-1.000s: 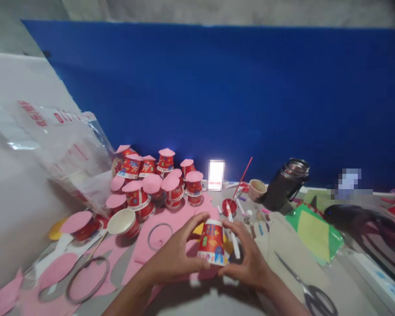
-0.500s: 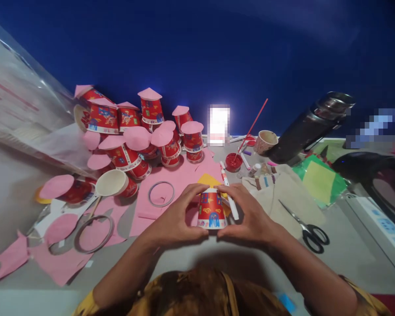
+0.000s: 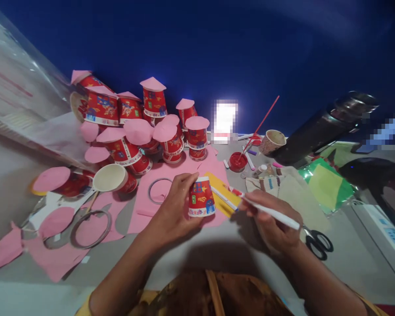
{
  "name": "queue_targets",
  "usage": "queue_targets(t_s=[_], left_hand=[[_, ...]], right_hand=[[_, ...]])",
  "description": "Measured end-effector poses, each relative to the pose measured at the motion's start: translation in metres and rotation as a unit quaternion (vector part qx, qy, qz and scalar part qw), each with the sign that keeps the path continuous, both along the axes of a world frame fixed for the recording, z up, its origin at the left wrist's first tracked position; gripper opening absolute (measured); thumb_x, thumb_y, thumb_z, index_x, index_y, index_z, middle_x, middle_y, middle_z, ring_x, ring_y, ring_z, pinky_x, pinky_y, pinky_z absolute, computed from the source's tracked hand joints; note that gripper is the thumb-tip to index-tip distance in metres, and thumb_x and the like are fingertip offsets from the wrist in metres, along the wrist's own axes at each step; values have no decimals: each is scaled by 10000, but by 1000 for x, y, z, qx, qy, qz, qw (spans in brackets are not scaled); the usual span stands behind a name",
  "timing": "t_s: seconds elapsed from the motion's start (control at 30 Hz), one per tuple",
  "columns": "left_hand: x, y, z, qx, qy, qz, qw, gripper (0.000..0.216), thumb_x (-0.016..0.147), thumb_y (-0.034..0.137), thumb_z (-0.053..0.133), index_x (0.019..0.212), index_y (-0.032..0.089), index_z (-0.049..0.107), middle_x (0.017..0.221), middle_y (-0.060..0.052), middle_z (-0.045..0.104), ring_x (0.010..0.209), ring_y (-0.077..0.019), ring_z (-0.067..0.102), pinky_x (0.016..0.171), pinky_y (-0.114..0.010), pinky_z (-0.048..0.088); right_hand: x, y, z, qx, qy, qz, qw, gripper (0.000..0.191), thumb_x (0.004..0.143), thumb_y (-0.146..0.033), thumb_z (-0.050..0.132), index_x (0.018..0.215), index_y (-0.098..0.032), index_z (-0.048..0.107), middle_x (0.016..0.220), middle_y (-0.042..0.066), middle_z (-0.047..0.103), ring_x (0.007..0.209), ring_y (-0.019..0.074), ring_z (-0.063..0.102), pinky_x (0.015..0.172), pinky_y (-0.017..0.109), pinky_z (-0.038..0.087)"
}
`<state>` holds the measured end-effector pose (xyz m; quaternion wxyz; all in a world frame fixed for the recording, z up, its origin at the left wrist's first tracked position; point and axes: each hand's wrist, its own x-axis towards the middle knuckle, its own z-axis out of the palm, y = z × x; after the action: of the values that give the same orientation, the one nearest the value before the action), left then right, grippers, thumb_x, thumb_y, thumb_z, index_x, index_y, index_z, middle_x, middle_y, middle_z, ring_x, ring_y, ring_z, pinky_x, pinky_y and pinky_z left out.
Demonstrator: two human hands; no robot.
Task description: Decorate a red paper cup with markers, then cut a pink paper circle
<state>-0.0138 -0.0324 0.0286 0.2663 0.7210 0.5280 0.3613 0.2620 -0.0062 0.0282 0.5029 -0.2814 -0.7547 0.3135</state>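
Blue backdrop fills the far side, and below it the grey surface (image 3: 191, 259) is crowded with craft scraps. From my seat I see the left hand (image 3: 171, 215) wrapped around an upside-down red paper cup (image 3: 200, 197), fingers curled over its base and side, pressing it onto the pink paper sheet (image 3: 181, 175). The right hand (image 3: 273, 224) is closed in a pinch on a white marker (image 3: 266, 210), whose red tip points toward ten o'clock, just short of the cup and above a yellow paper piece (image 3: 222, 199).

My worry is that the cup is light and stands on loose paper: a firm push from the marker tip could slide or tip it, or dent its thin wall under the grip. The tip might also stain the yellow piece or the pink sheet if it drags.

At nine o'clock of the cup lies a tape ring (image 3: 158, 189). Toward eleven o'clock sits a heap of red cups with pink cone lids (image 3: 151, 118); an elbow swing could topple them. At one o'clock a red paint cap (image 3: 237, 161) sits open, which I judge a spill risk. Scissors (image 3: 317, 240) lie at three o'clock, just beside the right wrist, close enough to be snagged.
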Motion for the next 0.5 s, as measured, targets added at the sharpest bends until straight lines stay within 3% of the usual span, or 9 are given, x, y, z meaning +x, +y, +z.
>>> queue_targets(t_s=[0.1,0.23,0.5], left_hand=[[-2,-6,-1,-3,14,1,1000,862,820,345,845,1566,287,416,1460,-146,486,1416,-375,517,1185,-545,490],[-1,-8,0,15,35,0,999,883,817,421,868,1563,289,414,1449,-151,495,1405,-378,516,1182,-550,477],[-1,-11,2,38,68,-6,997,869,835,370,837,1573,288,384,1439,-152,512,1379,-373,513,1167,-574,441]], right_hand=[[-2,-7,10,53,-29,53,997,299,1066,-306,587,1306,-257,758,919,99,823,758,267,759,704,427,599],[-11,-13,20,59,-43,65,995,222,1041,-218,577,1184,-235,746,826,89,796,702,246,746,640,384,589],[-20,-12,14,120,-56,92,987,172,1010,-143,562,1123,-173,687,837,100,803,724,223,755,664,353,610]])
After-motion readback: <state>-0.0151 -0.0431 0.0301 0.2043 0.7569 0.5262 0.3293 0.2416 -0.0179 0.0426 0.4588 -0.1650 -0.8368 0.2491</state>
